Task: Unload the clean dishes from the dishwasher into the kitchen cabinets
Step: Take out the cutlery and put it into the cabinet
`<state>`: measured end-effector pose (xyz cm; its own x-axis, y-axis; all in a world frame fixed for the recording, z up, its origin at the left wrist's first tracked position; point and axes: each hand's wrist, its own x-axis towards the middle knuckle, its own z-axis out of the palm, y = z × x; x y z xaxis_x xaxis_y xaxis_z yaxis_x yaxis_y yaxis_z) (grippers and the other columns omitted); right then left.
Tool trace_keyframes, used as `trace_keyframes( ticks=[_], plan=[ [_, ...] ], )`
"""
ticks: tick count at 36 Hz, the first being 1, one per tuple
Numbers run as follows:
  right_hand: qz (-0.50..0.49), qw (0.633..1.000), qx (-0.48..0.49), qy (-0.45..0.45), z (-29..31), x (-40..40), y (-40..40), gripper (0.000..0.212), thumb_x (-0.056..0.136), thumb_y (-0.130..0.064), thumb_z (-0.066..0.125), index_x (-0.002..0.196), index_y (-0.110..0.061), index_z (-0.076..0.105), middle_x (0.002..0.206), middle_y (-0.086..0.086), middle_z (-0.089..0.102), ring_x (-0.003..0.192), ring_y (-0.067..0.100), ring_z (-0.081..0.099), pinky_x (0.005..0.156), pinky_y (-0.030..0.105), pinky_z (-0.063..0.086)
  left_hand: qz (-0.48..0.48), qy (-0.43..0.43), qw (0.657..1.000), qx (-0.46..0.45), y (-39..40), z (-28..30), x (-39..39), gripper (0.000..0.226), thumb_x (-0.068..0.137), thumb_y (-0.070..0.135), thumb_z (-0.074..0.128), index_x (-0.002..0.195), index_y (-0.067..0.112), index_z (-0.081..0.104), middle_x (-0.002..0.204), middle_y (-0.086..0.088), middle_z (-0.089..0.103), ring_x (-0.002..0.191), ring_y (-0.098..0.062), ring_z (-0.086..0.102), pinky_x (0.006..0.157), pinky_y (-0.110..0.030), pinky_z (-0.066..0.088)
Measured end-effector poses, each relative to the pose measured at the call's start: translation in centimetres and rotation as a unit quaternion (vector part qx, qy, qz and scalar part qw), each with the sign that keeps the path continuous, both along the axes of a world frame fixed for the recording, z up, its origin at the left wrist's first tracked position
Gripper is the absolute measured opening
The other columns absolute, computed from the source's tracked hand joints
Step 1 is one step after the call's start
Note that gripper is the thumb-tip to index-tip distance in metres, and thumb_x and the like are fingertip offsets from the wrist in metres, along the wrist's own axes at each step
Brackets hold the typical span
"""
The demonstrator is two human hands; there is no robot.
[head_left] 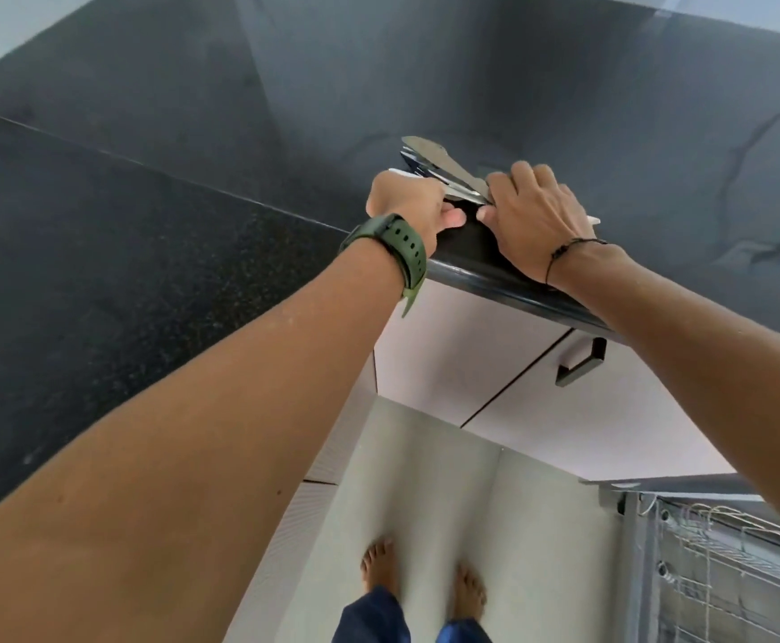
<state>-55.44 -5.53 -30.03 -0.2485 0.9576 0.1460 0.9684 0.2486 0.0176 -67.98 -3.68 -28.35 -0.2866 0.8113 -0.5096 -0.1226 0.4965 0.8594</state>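
A bundle of metal cutlery [430, 160] with flat silver blades lies on the dark stone countertop [193, 225] near its front edge. My left hand [409, 201], with a green watch on the wrist, is closed around the bundle's left side. My right hand [536, 220] rests over the bundle's right side with fingers curled on it; a white handle end [593, 220] pokes out beyond it. The open dishwasher rack [727, 549], a wire basket, shows at the bottom right.
Pale cabinet fronts [448, 364] with a black handle [580, 364] sit below the counter edge. My bare feet [425, 577] stand on a light tiled floor. The counter runs in an L with a dark backsplash behind.
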Motion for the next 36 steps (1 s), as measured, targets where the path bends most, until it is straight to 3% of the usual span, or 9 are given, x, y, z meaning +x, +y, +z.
trace_keyframes(
  ticks=[5,13,16,20,24,27,30,32,36],
  plan=[
    [-0.001,1.0,0.023,0.0,-0.3,0.3,0.1,0.035,0.098,-0.029,0.034,0.12,-0.005,0.047,0.122,0.015,0.043,0.11,0.034,0.04,0.086,0.043,0.039,-0.019,0.028,0.999,0.008,-0.2,0.3,0.1,0.006,0.083,-0.008,0.058,0.079,-0.004,0.057,0.072,-0.016,0.063,0.041,-0.021,0.062,0.048,-0.028,0.057],
    [-0.017,0.999,0.043,-0.004,-0.3,0.8,-0.9,0.041,0.095,-0.037,0.04,0.122,-0.007,0.047,0.122,0.013,0.045,0.111,0.033,0.04,0.087,0.043,0.036,-0.002,0.026,1.0,0.014,-1.4,0.5,0.7,0.015,0.087,-0.003,0.056,0.074,0.003,0.052,0.067,-0.012,0.063,0.046,-0.02,0.064,0.063,-0.036,0.06],
    [0.002,0.994,0.092,0.059,0.0,0.2,-3.2,0.039,0.092,-0.03,0.043,0.123,-0.005,0.049,0.118,0.016,0.049,0.106,0.035,0.045,0.084,0.043,0.039,0.02,0.014,0.999,0.031,-3.0,0.3,0.3,0.021,0.088,-0.003,0.055,0.068,0.004,0.051,0.057,-0.008,0.062,0.055,-0.021,0.065,0.066,-0.03,0.06],
    [0.125,0.956,0.202,0.17,-2.0,-1.0,-8.0,0.024,0.084,-0.014,0.043,0.095,-0.002,0.062,0.089,0.016,0.059,0.081,0.03,0.051,0.07,0.037,0.043,0.057,0.045,0.994,0.078,-7.3,-1.5,-0.3,0.019,0.089,0.0,0.054,0.072,0.009,0.054,0.07,-0.007,0.062,0.062,-0.017,0.063,0.063,-0.026,0.059],
    [0.192,0.947,0.132,0.22,-6.4,-2.5,-11.3,0.018,0.08,-0.003,0.046,0.08,0.0,0.064,0.074,0.016,0.058,0.07,0.031,0.052,0.058,0.037,0.048,0.049,0.082,0.993,0.075,-11.6,-5.5,-1.0,0.016,0.089,0.001,0.05,0.075,0.007,0.057,0.073,-0.006,0.06,0.068,-0.018,0.06,0.075,-0.036,0.057],
    [0.135,0.953,0.029,0.269,-9.8,-3.5,-11.6,0.027,0.079,-0.009,0.042,0.083,0.001,0.067,0.074,0.015,0.063,0.069,0.034,0.06,0.054,0.033,0.054,0.011,0.095,0.995,0.035,-12.9,-8.4,-1.4,0.015,0.091,0.004,0.046,0.096,0.005,0.061,0.092,-0.007,0.06,0.08,-0.017,0.058,0.07,-0.026,0.052],
    [0.076,0.955,-0.03,0.285,-12.5,-4.5,-10.4,0.026,0.083,-0.003,0.05,0.103,0.002,0.066,0.093,0.019,0.066,0.089,0.038,0.062,0.073,0.039,0.056,-0.002,0.131,0.991,0.011,-12.5,-10.3,-1.8,0.031,0.093,0.006,0.04,0.121,0.007,0.056,0.107,-0.005,0.058,0.077,-0.01,0.052,0.058,-0.018,0.041],
    [0.036,0.956,-0.066,0.284,-14.0,-5.2,-8.9,0.034,0.091,-0.006,0.05,0.124,-0.001,0.056,0.119,0.018,0.06,0.114,0.032,0.054,0.097,0.035,0.043,-0.02,0.161,0.987,0.011,-11.8,-11.2,-2.0,0.034,0.094,0.007,0.038,0.125,0.004,0.051,0.119,-0.014,0.057,0.095,-0.023,0.058,0.072,-0.03,0.049],
    [-0.01,0.944,-0.107,0.311,-15.8,-6.9,-6.1,0.042,0.092,-0.009,0.049,0.135,-0.004,0.046,0.135,0.014,0.052,0.127,0.027,0.046,0.108,0.03,0.033,-0.017,0.168,0.986,0.01,-10.1,-12.6,-2.1,0.033,0.095,0.01,0.035,0.125,0.005,0.047,0.124,-0.02,0.053,0.114,-0.036,0.054,0.09,-0.044,0.049]
  ],
)
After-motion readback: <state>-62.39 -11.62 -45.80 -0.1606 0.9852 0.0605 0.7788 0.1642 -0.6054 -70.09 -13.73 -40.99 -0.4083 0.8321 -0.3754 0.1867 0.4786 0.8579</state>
